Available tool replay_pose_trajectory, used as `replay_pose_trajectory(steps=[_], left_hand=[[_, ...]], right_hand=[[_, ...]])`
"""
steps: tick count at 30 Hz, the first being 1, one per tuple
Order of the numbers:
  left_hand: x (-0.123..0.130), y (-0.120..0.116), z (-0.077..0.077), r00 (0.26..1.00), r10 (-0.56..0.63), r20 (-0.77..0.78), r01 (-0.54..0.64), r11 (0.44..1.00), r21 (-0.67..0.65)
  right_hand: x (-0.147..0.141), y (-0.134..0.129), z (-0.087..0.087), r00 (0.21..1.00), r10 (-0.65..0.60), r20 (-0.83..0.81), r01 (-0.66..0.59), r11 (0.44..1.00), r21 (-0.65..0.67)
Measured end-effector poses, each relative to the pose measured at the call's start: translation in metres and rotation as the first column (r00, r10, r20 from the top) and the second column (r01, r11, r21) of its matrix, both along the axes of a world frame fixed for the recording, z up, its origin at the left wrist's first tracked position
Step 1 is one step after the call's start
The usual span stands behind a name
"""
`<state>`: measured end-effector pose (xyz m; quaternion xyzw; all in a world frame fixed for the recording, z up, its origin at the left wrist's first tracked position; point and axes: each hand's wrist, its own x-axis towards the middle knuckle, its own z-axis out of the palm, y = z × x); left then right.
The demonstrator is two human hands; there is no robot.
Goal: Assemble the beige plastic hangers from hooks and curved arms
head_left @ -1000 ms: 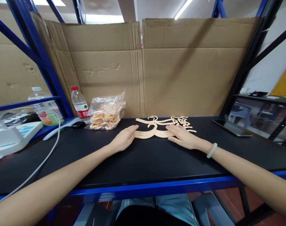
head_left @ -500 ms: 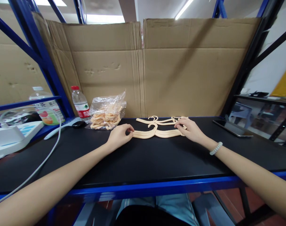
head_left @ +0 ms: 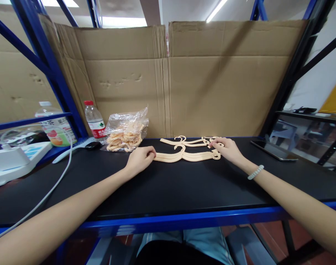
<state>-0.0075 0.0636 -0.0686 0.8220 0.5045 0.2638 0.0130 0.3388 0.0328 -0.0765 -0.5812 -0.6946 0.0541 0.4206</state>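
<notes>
Two cream folding clothes hangers lie on the black tabletop, one behind the other. My left hand is closed on the left end of the near hanger, its fingertips covering that end. At the near hanger's right end sits a small curled cream piece. Over it and slightly behind is my right hand, thumb and fingertips pinched together; what lies between them cannot be made out. Close to those fingertips is the right end of the far hanger, with small cream parts around it.
A clear plastic bag of cream plastic pieces lies at the back left. Beside it stand a red-capped bottle and a black mouse-like object. A phone lies at right. A white cable crosses the left side. Cardboard walls the back.
My right hand has shifted slightly right, uncovering the curled piece at the near hanger's right end. My left fingers have closed more tightly on its left end.
</notes>
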Motion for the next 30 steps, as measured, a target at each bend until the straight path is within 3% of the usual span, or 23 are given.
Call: replay_pose_trajectory(steps=[6, 14, 22, 30], left_hand=[[0.002, -0.001, 0.000, 1.000, -0.004, 0.017, 0.004, 1.000, -0.004], [0.002, -0.002, 0.000, 1.000, -0.014, 0.010, 0.014, 1.000, 0.011], [0.002, -0.005, 0.004, 0.999, 0.042, 0.031, -0.042, 0.999, 0.004], [0.003, -0.004, 0.004, 0.998, 0.017, 0.056, -0.019, 0.999, 0.028]], right_hand=[[0.022, 0.013, -0.001, 0.987, -0.097, -0.132, 0.100, 0.995, 0.015], [0.043, 0.023, -0.001, 0.937, -0.133, -0.322, 0.158, 0.986, 0.053], [0.047, 0.029, -0.005, 0.944, -0.154, -0.290, 0.177, 0.983, 0.054], [0.063, 0.036, -0.008, 0.954, -0.211, -0.214, 0.221, 0.975, 0.024]])
